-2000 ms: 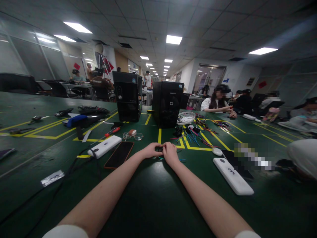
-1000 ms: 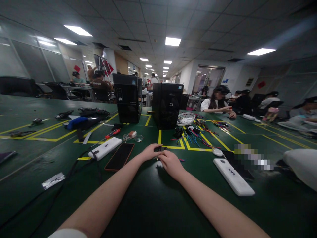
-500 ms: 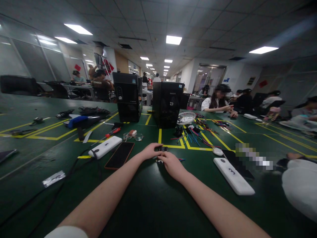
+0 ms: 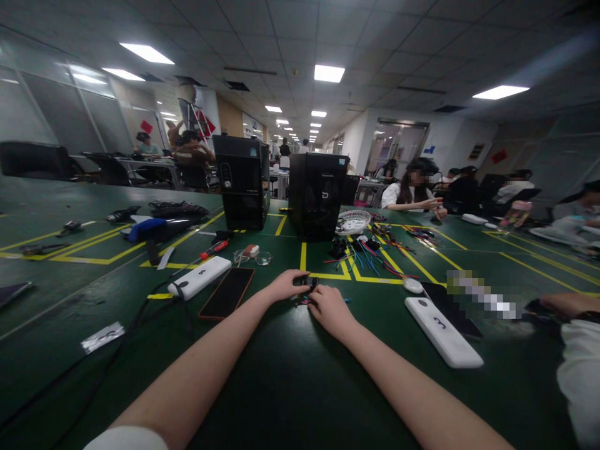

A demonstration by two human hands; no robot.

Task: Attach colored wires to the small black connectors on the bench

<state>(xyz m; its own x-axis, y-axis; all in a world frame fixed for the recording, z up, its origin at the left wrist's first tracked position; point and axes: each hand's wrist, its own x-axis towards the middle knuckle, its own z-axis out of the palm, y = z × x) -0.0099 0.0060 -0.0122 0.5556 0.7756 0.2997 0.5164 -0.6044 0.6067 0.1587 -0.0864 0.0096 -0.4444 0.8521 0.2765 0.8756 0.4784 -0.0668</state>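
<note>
- Black, small and single, the part [image 4: 310, 282] sits between the hands at mid-worktop [image 4: 300, 387]!
- Left hand [image 4: 289, 285] pinches one end; right hand [image 4: 332, 306] touches close by, grip unclear.
- Handling's under way, coloured wires [image 4: 304, 302] just beneath; whether they're joined to it, finished or unfinished, I can't tell.
- Beyond: two computer towers [image 4: 241, 187], one basket [image 4: 366, 220].
- Flanking: two numbered white blocks [image 4: 443, 331], one orange-edged phone [image 4: 228, 292], one pair of glasses [image 4: 263, 257].

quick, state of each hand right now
Left hand: grip closed on a small black part.
Right hand: at the part's near edge; open or closed cannot be told.
</note>
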